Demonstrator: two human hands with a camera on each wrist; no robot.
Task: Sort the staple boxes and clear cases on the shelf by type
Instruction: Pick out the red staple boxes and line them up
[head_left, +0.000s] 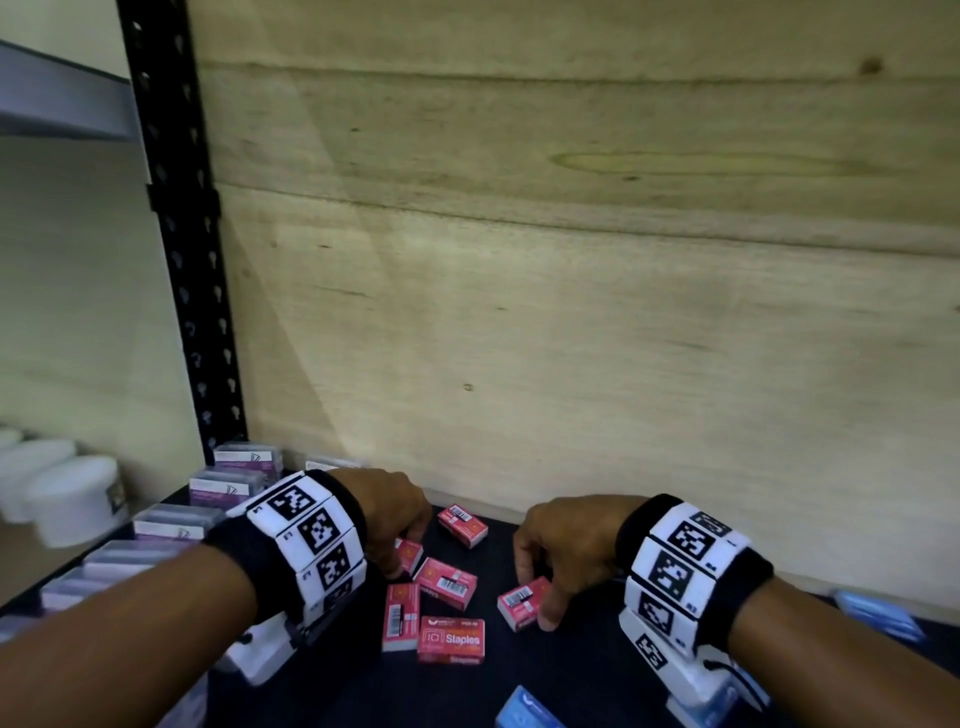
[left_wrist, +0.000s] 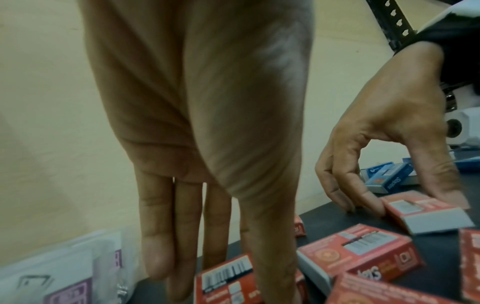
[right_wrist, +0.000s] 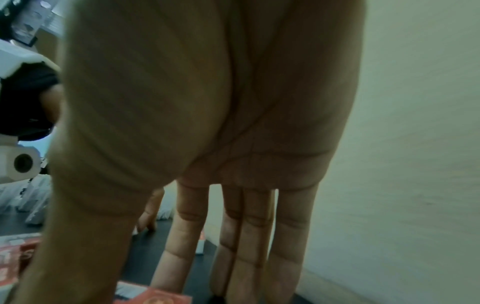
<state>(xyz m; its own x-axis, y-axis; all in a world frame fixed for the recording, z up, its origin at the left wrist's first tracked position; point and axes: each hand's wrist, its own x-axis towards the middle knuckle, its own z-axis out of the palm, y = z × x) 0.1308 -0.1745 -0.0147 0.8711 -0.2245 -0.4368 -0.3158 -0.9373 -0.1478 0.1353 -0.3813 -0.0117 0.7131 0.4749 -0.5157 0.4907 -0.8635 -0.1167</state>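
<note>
Several red staple boxes lie loose on the black shelf (head_left: 571, 670), among them one (head_left: 462, 526) near the back and one reading "Staples" (head_left: 451, 640) at the front. My left hand (head_left: 401, 551) reaches down with straight fingers behind and thumb in front of a red box (head_left: 411, 553), pinching it. In the left wrist view that box (left_wrist: 223, 283) sits between the thumb and fingers. My right hand (head_left: 540, 592) pinches another red box (head_left: 522, 603) between thumb and fingertips on the shelf, plain in the left wrist view (left_wrist: 426, 211). Clear cases (head_left: 228, 486) with purple labels line the left side.
Blue staple boxes lie at the right (head_left: 878, 613) and at the front edge (head_left: 524, 712). A wooden panel (head_left: 571, 260) closes the back. A black perforated post (head_left: 182, 234) stands at the left, with white tubs (head_left: 72, 499) beyond it.
</note>
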